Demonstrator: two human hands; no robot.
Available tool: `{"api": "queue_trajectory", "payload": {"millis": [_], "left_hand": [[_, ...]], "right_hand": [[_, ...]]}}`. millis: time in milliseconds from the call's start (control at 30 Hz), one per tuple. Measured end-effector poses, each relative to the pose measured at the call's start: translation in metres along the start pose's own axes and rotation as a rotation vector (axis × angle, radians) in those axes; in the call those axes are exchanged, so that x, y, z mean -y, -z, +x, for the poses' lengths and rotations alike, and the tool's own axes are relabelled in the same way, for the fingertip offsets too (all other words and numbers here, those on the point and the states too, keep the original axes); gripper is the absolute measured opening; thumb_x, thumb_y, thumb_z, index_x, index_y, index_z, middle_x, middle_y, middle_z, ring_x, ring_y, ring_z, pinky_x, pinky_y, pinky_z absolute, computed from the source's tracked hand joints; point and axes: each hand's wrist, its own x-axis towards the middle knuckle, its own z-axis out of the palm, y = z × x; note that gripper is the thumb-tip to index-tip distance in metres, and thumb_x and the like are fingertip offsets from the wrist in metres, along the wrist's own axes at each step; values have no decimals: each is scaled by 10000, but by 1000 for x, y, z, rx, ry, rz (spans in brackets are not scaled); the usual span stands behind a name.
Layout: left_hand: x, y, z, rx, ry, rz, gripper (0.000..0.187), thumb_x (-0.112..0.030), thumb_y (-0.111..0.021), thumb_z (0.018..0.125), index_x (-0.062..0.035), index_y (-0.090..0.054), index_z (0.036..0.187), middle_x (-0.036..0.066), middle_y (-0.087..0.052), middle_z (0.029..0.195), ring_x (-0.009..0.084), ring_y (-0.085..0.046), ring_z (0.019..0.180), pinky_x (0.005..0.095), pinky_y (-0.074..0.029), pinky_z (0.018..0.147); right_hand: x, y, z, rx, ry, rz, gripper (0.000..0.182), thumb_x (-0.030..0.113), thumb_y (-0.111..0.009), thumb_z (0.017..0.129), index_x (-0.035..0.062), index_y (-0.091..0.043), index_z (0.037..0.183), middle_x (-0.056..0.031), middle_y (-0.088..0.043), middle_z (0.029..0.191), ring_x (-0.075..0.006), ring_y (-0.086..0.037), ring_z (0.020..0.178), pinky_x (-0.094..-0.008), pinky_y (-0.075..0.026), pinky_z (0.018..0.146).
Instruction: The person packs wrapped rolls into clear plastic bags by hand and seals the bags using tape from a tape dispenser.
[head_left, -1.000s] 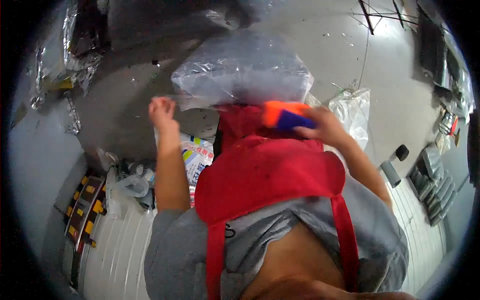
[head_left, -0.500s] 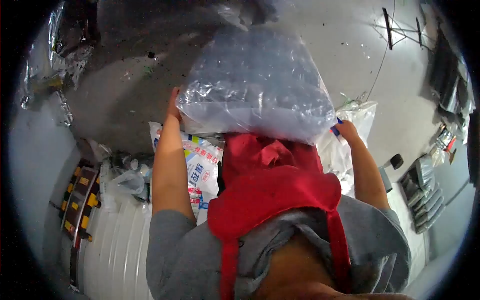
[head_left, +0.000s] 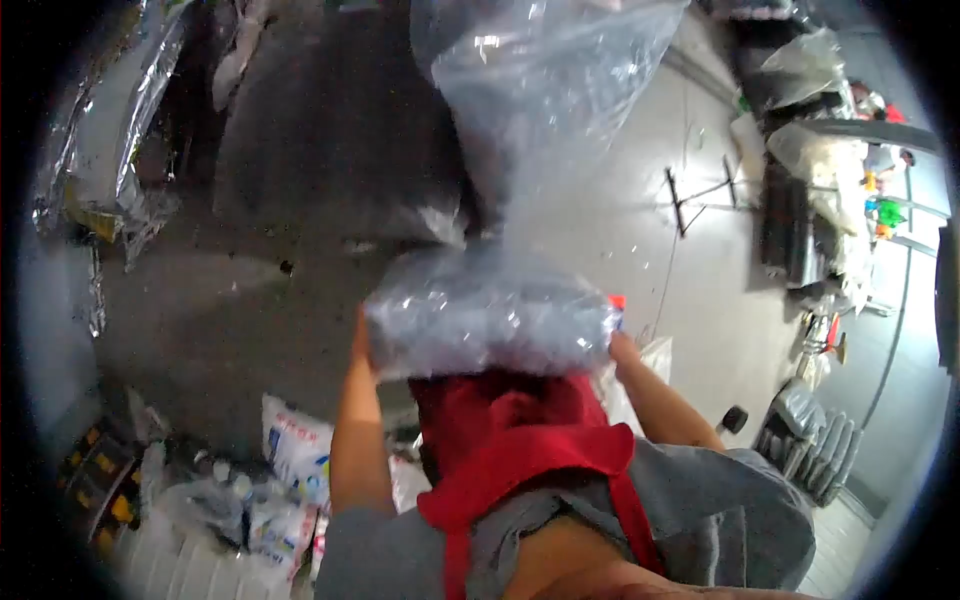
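In front of my red apron (head_left: 520,455) is a bulky clear plastic bag (head_left: 490,325), shiny and creased, with pale contents I cannot make out. My left hand (head_left: 363,338) grips its left side, with the fingers mostly hidden behind the film. At the opposite side my right hand (head_left: 622,350) holds the bag's edge. A small red and blue object (head_left: 617,310) shows right at the right fingertips. The bag's far end narrows toward a dark gap beyond it.
A large clear plastic sheet (head_left: 560,90) hangs ahead. Printed white sacks (head_left: 298,445) lie at lower left near a black and yellow striped piece (head_left: 105,480). A thin black stand (head_left: 690,200) is on the grey floor at right, with grey rolls (head_left: 825,450) farther right.
The view has swung to the right. The bag looks shorter and lower, with its broad top face now turned away; both hands stay at its sides. A hanging plastic sheet has come into view.
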Motion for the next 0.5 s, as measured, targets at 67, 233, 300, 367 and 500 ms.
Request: {"api": "queue_trajectory", "payload": {"millis": [67,233,300,367,500], "left_hand": [[14,32,-12,-11,-16,-75,738,-653,-293,912,-119,-365,1417,66,-388,1439,260,-417,1275,427,-396,1003],[-23,158,-25,-134,-80,-200,700,-617,-356,913,-100,-422,1380,67,-423,1414,253,-430,1262,414,-381,1010],[-58,203,-23,-181,-144,-198,684,-602,-381,913,-93,-445,1366,68,-437,1404,250,-436,1257,409,-375,1013],[-88,230,-24,-240,-283,-113,669,-588,-406,913,-85,-467,1351,68,-451,1395,247,-441,1252,404,-369,1016],[-123,239,-20,-519,-522,122,642,-541,-453,910,-47,-496,1318,86,-440,1401,242,-438,1249,398,-353,1028]], "right_hand": [[113,64,-36,13,-347,227,457,358,-506,834,-26,-605,1061,-146,-649,890,-264,-603,788,-398,-472,693],[244,70,-37,317,-211,327,381,317,-522,871,-21,-618,1017,-102,-625,871,-213,-572,808,-365,-451,722],[229,9,2,433,-129,253,546,461,-536,871,-45,-620,1060,-115,-647,905,-238,-602,817,-373,-474,734],[286,20,-32,506,-66,67,661,551,-566,855,-67,-615,1085,-116,-661,952,-240,-618,878,-374,-481,789],[295,61,-67,493,402,-188,609,524,-596,845,-19,-597,1118,-183,-660,944,-255,-631,887,-367,-476,795]]}}
